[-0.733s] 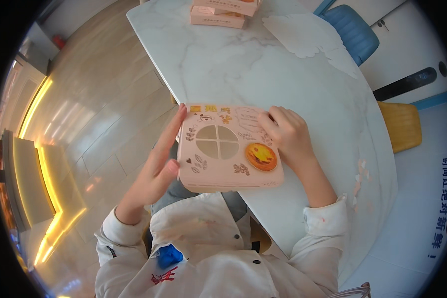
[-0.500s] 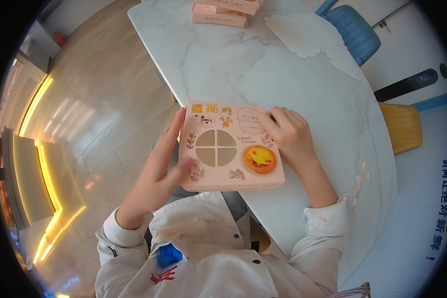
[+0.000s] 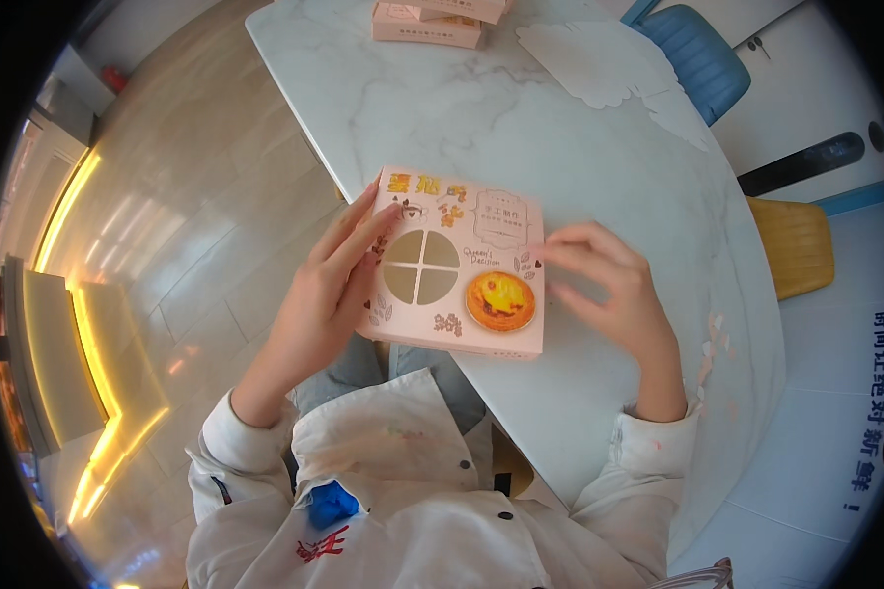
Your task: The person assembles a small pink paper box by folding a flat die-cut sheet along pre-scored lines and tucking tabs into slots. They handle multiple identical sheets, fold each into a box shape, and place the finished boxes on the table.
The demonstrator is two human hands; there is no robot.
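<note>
A pink cardboard pastry box (image 3: 467,221) is held over the near left edge of the table, its printed lid facing up. The lid carries a round window split into four panes and a picture of an egg tart. My left hand (image 3: 329,270) grips the box along its left side, with fingers lying over the lid's edge and the thumb low at the side. Just off the box's right side is my right hand (image 3: 609,280), its thumb and fingers apart and slightly blurred, holding nothing.
Stacked pink boxes (image 3: 427,26) stand at the table's far end. Flat white cut-out sheets (image 3: 584,69) lie to their right on the marble-patterned table (image 3: 658,216). Small paper scraps (image 3: 712,348) lie near the right edge. A blue chair (image 3: 697,59) and a yellow chair (image 3: 791,245) stand beyond.
The box has moved up and slightly left. My left hand has shifted up with its fingers now over the lid, while my right hand has come off the box to the right and opened.
</note>
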